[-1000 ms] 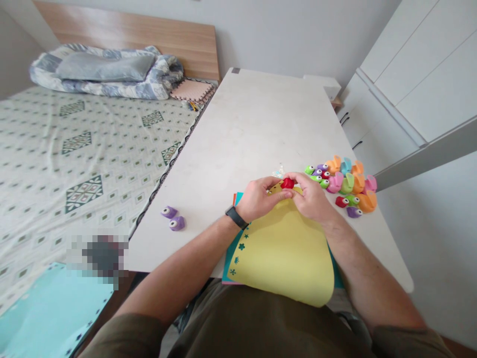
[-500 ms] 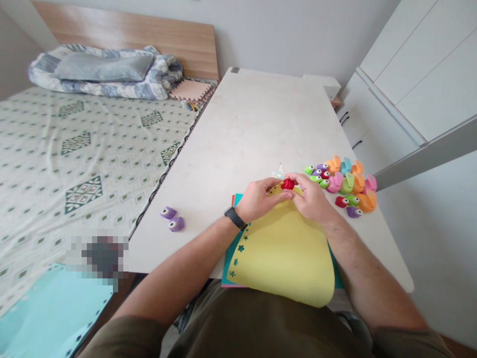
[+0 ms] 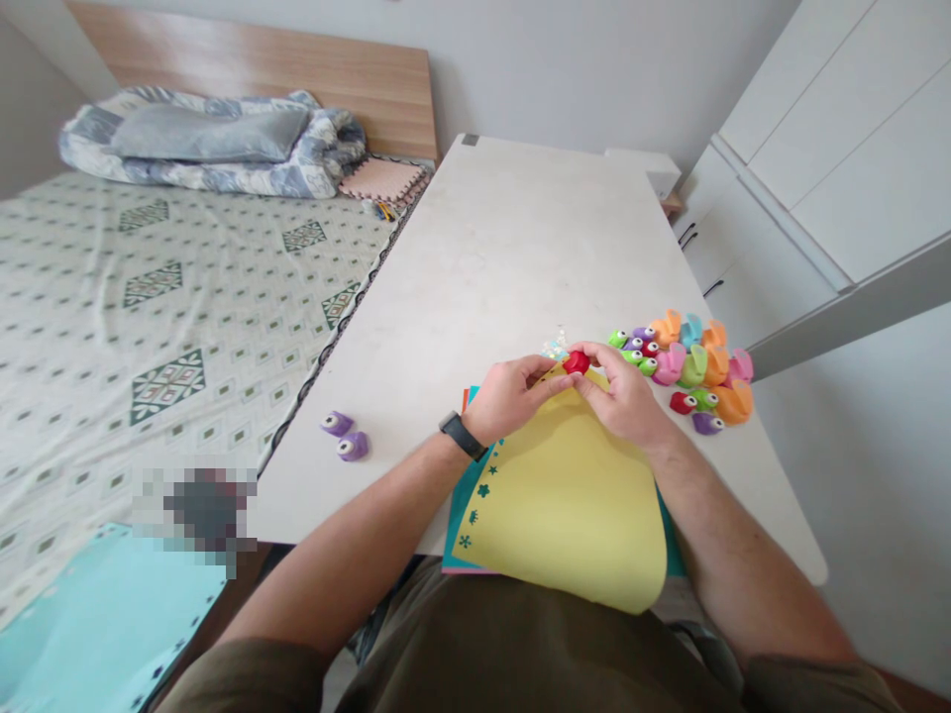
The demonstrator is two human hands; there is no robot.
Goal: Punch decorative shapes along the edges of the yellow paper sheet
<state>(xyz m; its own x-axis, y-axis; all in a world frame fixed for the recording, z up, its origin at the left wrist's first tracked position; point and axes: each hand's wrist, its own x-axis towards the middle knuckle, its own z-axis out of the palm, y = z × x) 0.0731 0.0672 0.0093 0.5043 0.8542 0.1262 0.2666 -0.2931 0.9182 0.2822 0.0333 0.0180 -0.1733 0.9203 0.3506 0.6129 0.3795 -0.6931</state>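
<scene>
A red craft punch (image 3: 576, 363) sits at the far edge of a sheet of yellow paper (image 3: 572, 495). My right hand (image 3: 620, 396) is closed around the punch, its thumb below and fingers above. My left hand (image 3: 509, 398) pinches the paper's edge just left of the punch, with its thumb close to it. Shapes such as a flower, a crown and a star are cut along the paper's left border. The near end of the sheet curls up over a teal sheet (image 3: 459, 525). Small paper bits (image 3: 555, 347) lie beyond the fingers.
Several colourful craft punches (image 3: 690, 366) are grouped right of my hands. Two purple punches (image 3: 343, 436) stand on the white table (image 3: 520, 238) at left. A light blue sheet (image 3: 96, 604) with punched edges lies at lower left, beside the bed (image 3: 245, 287).
My left hand has shifted slightly left, and its thumb has drawn back a little from beneath the punch. More of the red punch shows. The right hand has barely moved.
</scene>
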